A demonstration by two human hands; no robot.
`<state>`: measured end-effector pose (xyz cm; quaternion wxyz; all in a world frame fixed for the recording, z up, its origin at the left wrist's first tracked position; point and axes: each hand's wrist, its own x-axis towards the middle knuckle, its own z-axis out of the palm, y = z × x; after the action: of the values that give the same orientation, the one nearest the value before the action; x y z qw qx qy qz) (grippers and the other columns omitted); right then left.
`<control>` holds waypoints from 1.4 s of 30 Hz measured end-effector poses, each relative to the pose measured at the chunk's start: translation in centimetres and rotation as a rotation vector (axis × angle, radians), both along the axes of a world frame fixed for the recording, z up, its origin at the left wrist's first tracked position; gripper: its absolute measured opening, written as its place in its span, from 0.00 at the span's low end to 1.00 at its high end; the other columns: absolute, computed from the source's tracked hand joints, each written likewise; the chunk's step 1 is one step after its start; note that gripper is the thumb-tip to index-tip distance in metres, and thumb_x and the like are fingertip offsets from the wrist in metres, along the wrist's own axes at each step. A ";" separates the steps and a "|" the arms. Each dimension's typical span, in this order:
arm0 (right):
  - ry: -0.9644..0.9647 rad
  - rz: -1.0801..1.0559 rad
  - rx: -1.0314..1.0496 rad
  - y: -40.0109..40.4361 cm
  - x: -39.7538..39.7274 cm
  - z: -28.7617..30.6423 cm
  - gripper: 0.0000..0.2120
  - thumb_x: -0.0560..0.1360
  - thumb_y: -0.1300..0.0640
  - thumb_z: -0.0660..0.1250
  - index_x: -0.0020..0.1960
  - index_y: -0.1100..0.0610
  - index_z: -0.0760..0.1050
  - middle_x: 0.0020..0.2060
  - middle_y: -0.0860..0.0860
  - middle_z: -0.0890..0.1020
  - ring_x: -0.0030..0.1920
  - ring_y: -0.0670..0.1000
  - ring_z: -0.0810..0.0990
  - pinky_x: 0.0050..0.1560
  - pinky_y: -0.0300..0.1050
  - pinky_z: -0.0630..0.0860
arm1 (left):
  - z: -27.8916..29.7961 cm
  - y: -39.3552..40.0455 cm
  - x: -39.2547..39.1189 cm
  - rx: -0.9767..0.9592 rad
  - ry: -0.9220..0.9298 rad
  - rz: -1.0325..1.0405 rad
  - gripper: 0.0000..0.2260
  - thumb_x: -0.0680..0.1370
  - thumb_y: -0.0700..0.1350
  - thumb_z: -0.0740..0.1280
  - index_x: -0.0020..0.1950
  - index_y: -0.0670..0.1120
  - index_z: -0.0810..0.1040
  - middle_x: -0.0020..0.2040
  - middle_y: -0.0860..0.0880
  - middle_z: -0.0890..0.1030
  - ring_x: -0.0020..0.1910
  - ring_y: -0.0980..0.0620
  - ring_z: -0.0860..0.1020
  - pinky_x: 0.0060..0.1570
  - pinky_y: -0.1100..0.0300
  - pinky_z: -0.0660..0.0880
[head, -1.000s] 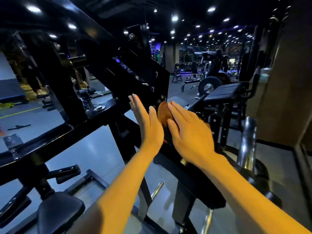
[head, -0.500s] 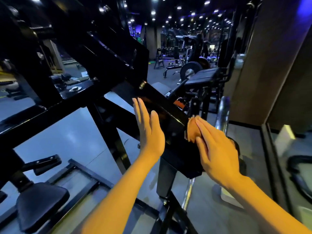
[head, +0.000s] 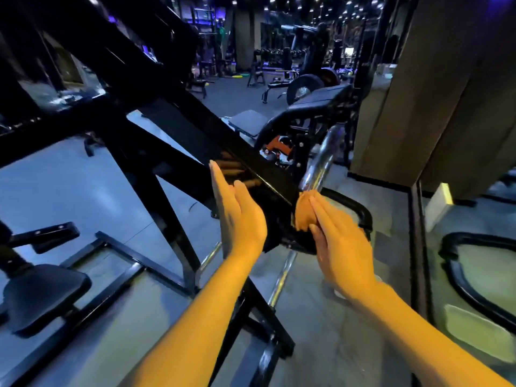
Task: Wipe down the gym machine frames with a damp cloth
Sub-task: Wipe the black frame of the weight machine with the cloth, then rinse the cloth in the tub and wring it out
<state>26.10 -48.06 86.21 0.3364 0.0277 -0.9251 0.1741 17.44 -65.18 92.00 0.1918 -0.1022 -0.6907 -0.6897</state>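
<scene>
Orange cloth (head: 305, 212), bunched into a soft wad, pressed against right face of sloping black frame beam (head: 251, 163) near beam's lower end, by right hand (head: 339, 241) with fingers straight and close together, palm flat behind wad. Left hand (head: 237, 213) flat and open-fingered against opposite, left face of same beam, holding nothing, apparently bracing; faint reflection of fingers visible in glossy paint. Cloth judged light, limp and compressible, likely to fold or slip from under a flat palm on so smooth a surface; best taken by gathering wad into palm with fingers wrapped over its outer edge, pressure kept square to beam. Dampness not verifiable from view. Beam judged rigid, heavy and fixed, glossy and probably slick when wet; corners and bolted lower end (head: 282, 241) likely to catch fabric. Chrome bar (head: 324, 160) rising just behind cloth, black curved handle (head: 360, 210) beside right hand; padded bench (head: 318, 103) farther back; black seat pad (head: 42, 294) low at left; grey floor (head: 69, 191) beneath; dark wall panel (head: 435, 93) at right. Containers: none discernible, no bucket, spray bottle or basin within view, hence nothing to report of contents. Stage judged as mid-wipe along lower stretch of this beam, other frame members (head: 145, 174) not yet shown touched by cloth.
</scene>
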 end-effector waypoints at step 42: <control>-0.516 -0.168 -1.082 15.3 9.5 -13.4 0.10 0.83 0.56 0.68 0.63 0.53 0.82 0.51 0.51 0.87 0.53 0.47 0.83 0.55 0.45 0.79 | -22.5 20.8 8.1 0.334 -1.151 -0.591 0.15 0.82 0.43 0.69 0.67 0.38 0.77 0.58 0.38 0.84 0.56 0.45 0.84 0.49 0.54 0.82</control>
<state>35.61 -32.79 72.77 0.0799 -0.2634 -0.7559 0.5939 25.57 -44.39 69.46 -0.3910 0.1282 -0.5097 -0.7556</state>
